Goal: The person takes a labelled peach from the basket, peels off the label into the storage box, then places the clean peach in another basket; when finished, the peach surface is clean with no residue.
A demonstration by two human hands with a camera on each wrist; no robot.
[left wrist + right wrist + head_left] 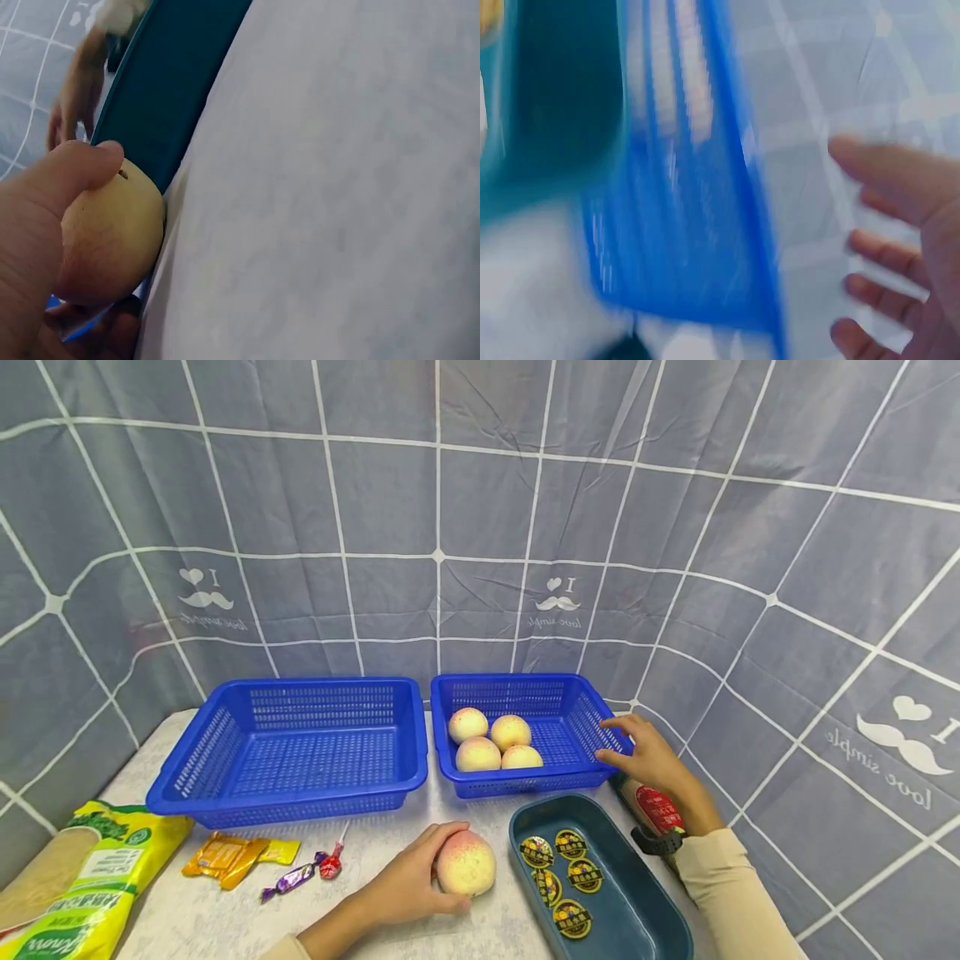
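My left hand [420, 881] grips a pale pink-yellow peach [467, 862] that rests on the white table, just left of a teal tray [637, 910]. The left wrist view shows my thumb [71, 176] curled over the peach [112, 232] beside the tray's wall [172, 82]. My right hand [645, 752] hovers with fingers spread at the right rim of a blue basket [581, 772]; it holds nothing. Several peaches [491, 742] lie in that basket. In the blurred right wrist view my open fingers [889, 240] stand beside the basket's wall [682, 195].
A second blue basket [292, 747] stands at the left. Wrapped candies [296, 877], a yellow packet [232, 856] and a yellow-green bag [82, 877] lie at the front left. Round stickers [562, 877] sit in the teal tray. A red-labelled tube [652, 806] lies under my right wrist. Grey checked cloth surrounds the table.
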